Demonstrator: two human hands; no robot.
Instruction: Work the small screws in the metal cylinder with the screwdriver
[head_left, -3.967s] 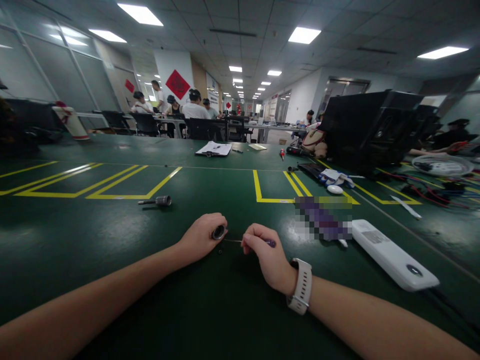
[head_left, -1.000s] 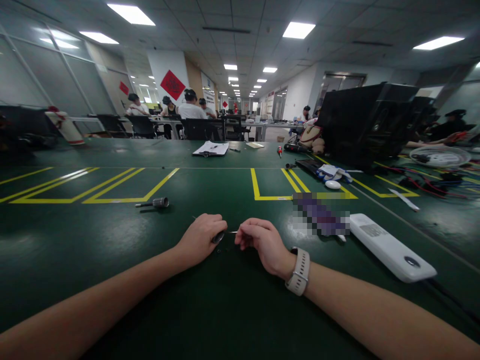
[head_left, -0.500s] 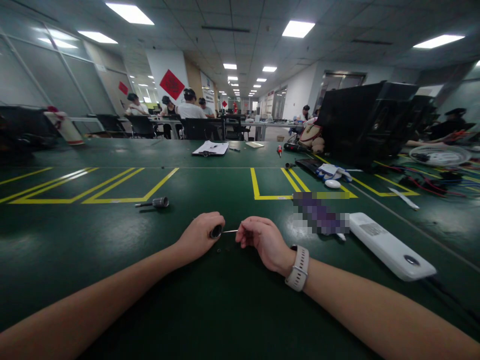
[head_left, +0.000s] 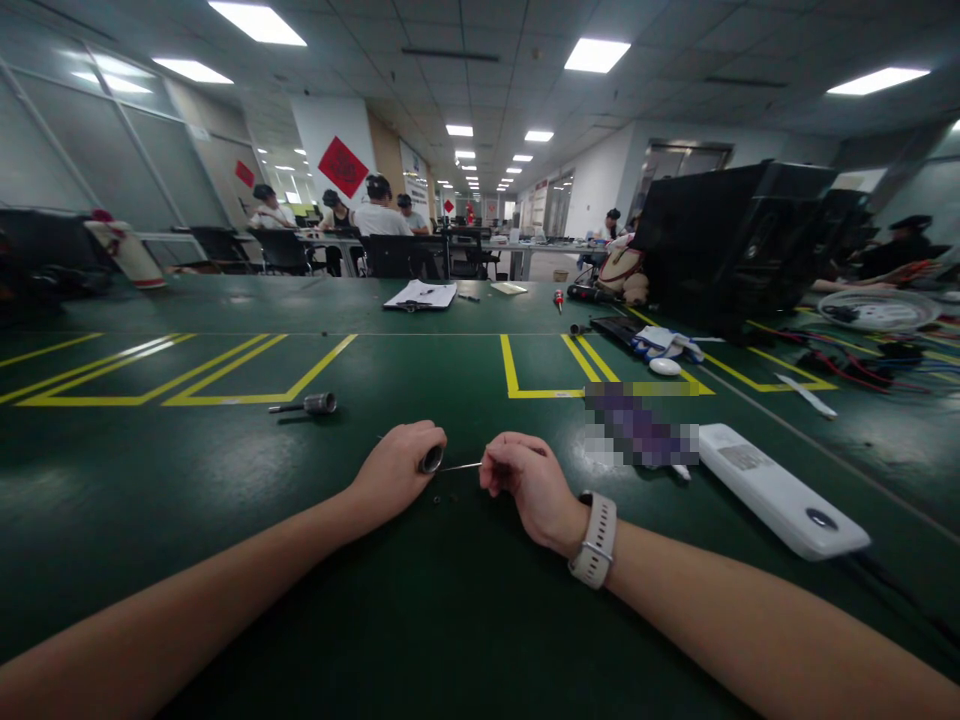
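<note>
While the left hand (head_left: 401, 470) keeps its fingers curled around a hollow metal cylinder (head_left: 431, 460), open end showing, the right hand (head_left: 531, 492) pinches a thin metal shaft (head_left: 460, 467) between its fingers. The shaft points at the cylinder, just above the table (head_left: 352, 620); contact with the rim cannot be confirmed. Small dark parts (head_left: 437, 500) lie below. A similar cylinder with a stem (head_left: 319, 404) rests beyond the left hand. Grey print on the white device (head_left: 784, 490) and the red diamond sign's (head_left: 343, 167) dark marking are illegible.
</note>
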